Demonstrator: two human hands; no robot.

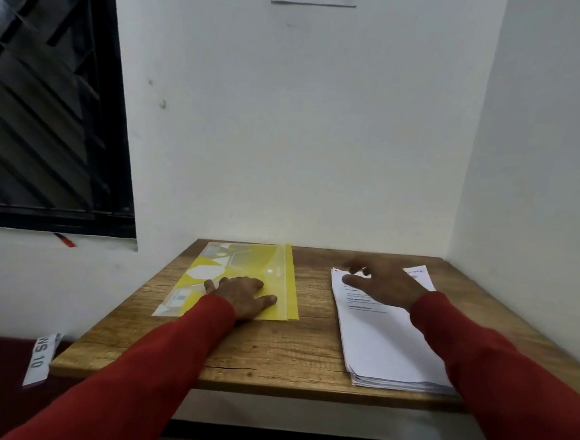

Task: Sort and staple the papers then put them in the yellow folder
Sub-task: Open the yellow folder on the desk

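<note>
Yellow folder (pixel 243 271) flat on wooden table (pixel 272 356), left side, long axis front-to-back. Left hand (pixel 242 293) rests on it, fingers straight. Paper stack (pixel 387 333) right side, print illegible. Right hand (pixel 380 281) relaxed over stack's far end. Tag (pixel 41 357) reads "WS 10".

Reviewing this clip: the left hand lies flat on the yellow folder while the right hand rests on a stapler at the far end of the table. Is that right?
Not quite. The left hand does lie flat on the yellow folder, but the right hand is at the far end of the stack of papers, not on a stapler. The head view shows no stapler on the wooden table.
</note>
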